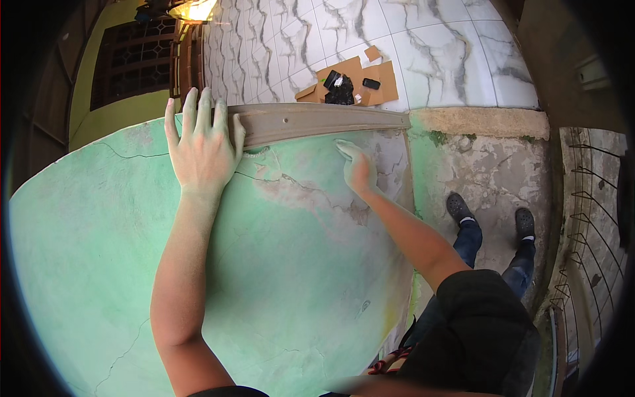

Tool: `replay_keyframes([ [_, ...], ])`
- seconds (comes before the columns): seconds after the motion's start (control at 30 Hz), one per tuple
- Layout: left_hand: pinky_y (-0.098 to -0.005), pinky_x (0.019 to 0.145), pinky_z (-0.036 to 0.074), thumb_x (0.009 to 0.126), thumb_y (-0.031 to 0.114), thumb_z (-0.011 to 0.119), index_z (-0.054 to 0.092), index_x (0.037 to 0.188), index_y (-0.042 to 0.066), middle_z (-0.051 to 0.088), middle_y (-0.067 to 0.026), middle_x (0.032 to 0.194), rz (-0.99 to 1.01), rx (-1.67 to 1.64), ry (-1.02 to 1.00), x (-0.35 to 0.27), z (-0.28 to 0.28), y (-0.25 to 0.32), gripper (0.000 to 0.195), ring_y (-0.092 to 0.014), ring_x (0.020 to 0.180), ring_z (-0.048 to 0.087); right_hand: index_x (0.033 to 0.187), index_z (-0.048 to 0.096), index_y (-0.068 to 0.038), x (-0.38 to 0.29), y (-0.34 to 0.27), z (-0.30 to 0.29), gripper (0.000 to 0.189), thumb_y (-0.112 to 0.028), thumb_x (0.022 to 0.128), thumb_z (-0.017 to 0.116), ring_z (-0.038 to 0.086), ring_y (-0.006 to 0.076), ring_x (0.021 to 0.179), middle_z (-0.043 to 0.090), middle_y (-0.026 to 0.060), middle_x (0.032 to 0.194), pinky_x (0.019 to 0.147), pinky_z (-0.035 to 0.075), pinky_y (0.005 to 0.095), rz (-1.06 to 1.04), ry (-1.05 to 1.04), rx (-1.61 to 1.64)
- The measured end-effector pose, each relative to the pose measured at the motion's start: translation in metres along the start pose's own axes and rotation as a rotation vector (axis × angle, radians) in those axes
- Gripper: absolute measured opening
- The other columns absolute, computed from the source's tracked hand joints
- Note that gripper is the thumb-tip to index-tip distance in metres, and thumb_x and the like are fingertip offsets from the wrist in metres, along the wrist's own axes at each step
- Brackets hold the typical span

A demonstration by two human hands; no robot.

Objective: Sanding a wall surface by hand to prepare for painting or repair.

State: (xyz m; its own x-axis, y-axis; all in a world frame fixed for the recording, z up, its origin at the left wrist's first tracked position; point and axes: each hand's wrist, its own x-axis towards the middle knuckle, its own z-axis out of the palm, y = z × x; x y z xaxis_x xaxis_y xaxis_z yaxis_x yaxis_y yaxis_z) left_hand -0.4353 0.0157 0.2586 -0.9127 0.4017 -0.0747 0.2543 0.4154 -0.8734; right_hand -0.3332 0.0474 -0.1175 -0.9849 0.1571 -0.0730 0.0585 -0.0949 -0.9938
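Before me stands a green painted wall [268,258], cracked and patchy with greyish, worn areas. My left hand [206,139] lies spread on its upper edge, fingers apart and pale with dust. Beside that hand's thumb begins a grey-brown strip [317,121] fixed along the wall edge. Lower and to the right, my right hand [359,166] rests its edge against the wall near a bare grey patch [389,154]. Its fingers lie close together, also dusty, and whether anything sits beneath them is hidden.
Flattened cardboard [387,82] with a black plastic bag [340,92] and a dark phone-like object [371,83] lies on marbled tiles [436,54]. My feet in dark clogs [459,206] stand on worn concrete [488,164]. Bent metal rods [593,198] line the right side.
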Motion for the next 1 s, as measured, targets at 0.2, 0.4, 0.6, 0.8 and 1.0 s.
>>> replay_keyframes([
  [0.2, -0.0529, 0.134, 0.018, 0.102, 0.034, 0.061, 0.052, 0.160, 0.019, 0.032, -0.0058, 0.177, 0.150, -0.192, -0.259, -0.082, -0.017, 0.023, 0.061, -0.024, 0.165, 0.026, 0.130, 0.077, -0.006, -0.038, -0.105, -0.007, 0.051, 0.011, 0.085, 0.059, 0.074, 0.0339, 0.112, 0.076, 0.0142, 0.132, 0.098, 0.059, 0.0365, -0.319, -0.257, 0.081],
  [0.4, -0.0520, 0.134, 0.018, 0.102, 0.034, 0.060, 0.045, 0.165, 0.022, 0.033, -0.0069, 0.176, 0.168, -0.282, -0.455, -0.120, -0.028, 0.045, 0.067, -0.025, 0.164, 0.028, 0.131, 0.078, -0.010, -0.006, -0.020, 0.007, 0.056, 0.012, 0.083, 0.059, 0.074, 0.0306, 0.103, 0.075, 0.0103, 0.135, 0.095, 0.060, 0.0373, -0.101, 0.069, -0.024],
  [0.6, -0.0523, 0.134, 0.020, 0.101, 0.032, 0.061, 0.049, 0.162, 0.016, 0.039, -0.0096, 0.173, 0.169, -0.267, -0.433, -0.113, -0.011, 0.046, 0.064, -0.028, 0.162, 0.031, 0.129, 0.077, -0.006, -0.043, -0.108, 0.015, 0.054, 0.013, 0.083, 0.058, 0.072, 0.0355, 0.103, 0.074, 0.0125, 0.136, 0.094, 0.059, 0.0415, -0.388, -0.140, 0.181],
  [0.8, -0.0531, 0.133, 0.023, 0.099, 0.029, 0.062, 0.052, 0.160, 0.013, 0.042, -0.0111, 0.171, 0.179, -0.295, -0.391, -0.101, -0.007, 0.063, 0.063, -0.029, 0.161, 0.034, 0.126, 0.080, -0.006, -0.010, 0.007, 0.013, 0.059, 0.018, 0.077, 0.056, 0.071, 0.0332, 0.108, 0.076, 0.0134, 0.133, 0.098, 0.057, 0.0392, -0.045, 0.069, -0.024],
  [1.0, -0.0531, 0.132, 0.025, 0.099, 0.028, 0.064, 0.055, 0.156, 0.013, 0.045, -0.0115, 0.169, 0.180, -0.249, -0.403, -0.108, -0.011, 0.050, 0.060, -0.030, 0.159, 0.037, 0.133, 0.076, -0.006, -0.033, -0.087, 0.028, 0.066, 0.020, 0.076, 0.055, 0.068, 0.0325, 0.104, 0.074, 0.0125, 0.136, 0.098, 0.054, 0.0427, -0.265, -0.083, 0.219],
])
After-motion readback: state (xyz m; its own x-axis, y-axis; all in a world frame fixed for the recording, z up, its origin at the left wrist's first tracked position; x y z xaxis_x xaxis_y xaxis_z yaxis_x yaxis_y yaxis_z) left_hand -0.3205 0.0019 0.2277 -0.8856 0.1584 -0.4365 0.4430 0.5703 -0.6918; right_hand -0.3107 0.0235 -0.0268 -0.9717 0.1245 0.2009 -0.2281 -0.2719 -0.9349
